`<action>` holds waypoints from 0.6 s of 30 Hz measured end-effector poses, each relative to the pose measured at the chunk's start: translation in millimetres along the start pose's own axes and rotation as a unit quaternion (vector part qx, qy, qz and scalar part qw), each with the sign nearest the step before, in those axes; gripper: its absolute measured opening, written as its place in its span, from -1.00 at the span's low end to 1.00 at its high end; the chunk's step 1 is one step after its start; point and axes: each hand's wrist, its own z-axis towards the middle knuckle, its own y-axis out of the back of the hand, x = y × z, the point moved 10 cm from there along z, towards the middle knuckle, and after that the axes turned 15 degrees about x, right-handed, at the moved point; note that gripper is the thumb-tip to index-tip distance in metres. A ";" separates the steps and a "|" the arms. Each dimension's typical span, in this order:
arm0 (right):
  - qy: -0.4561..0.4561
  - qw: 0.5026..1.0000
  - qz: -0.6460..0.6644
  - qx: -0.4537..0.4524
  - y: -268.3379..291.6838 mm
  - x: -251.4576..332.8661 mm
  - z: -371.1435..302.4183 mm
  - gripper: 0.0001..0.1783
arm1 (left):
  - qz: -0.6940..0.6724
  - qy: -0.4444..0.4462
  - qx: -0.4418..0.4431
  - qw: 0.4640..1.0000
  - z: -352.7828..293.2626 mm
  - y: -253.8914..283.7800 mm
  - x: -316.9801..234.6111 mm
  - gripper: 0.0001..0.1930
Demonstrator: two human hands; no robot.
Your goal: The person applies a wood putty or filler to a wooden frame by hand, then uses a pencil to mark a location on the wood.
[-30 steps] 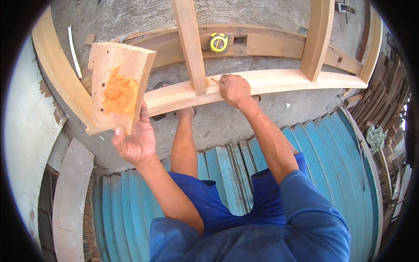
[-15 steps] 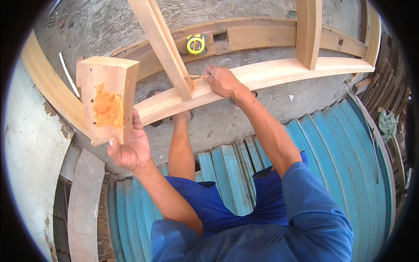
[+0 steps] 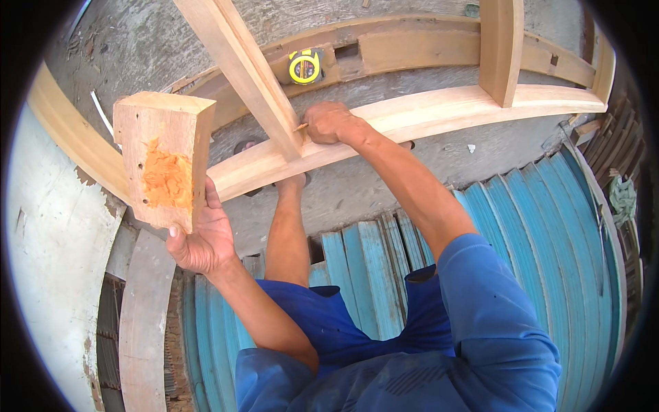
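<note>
My left hand (image 3: pixel 207 237) grips a wooden block (image 3: pixel 137 127) from below and its right side. A mound of orange putty (image 3: pixel 167 180) is smeared on the block's face. My right hand (image 3: pixel 329 122) is closed, its fingertips at the joint where a wooden upright (image 3: pixel 257 86) meets a long curved wooden rail (image 3: pixel 412 122). A small thin stick-like piece (image 3: pixel 301 127) pokes out of those fingers toward the upright; most of it is hidden in the hand.
Behind the rail, a yellow tape measure (image 3: pixel 305 67) rests on another curved beam (image 3: pixel 412 55). A second upright (image 3: pixel 500 51) rises from the rail at right. Blue corrugated sheets (image 3: pixel 542 226) lie below, and a pale worn panel (image 3: pixel 55 268) stands at left.
My right hand has moved left along the rail, bringing the thin piece against the upright's joint. My left hand still holds the block, with a slight shift.
</note>
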 end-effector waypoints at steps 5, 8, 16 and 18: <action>0.055 0.994 -0.099 -0.012 -8.9 24.1 -18.7 -0.64 | 0.010 0.004 0.011 1.000 0.5 -6.4 -1.3 -0.04; 0.091 0.988 -0.128 0.007 -15.5 33.7 -31.1 -0.63 | 0.018 0.003 0.008 1.000 3.2 -7.7 0.0 -0.03; 0.130 0.980 0.005 -0.150 -8.4 53.8 -97.3 -0.64 | 0.022 0.005 -0.006 1.000 -1.7 -7.8 -5.7 -0.07; 0.169 0.957 0.038 -0.232 -1.1 67.6 -124.6 -0.64 | 0.071 0.017 -0.020 0.997 -3.9 -3.3 -2.6 -0.07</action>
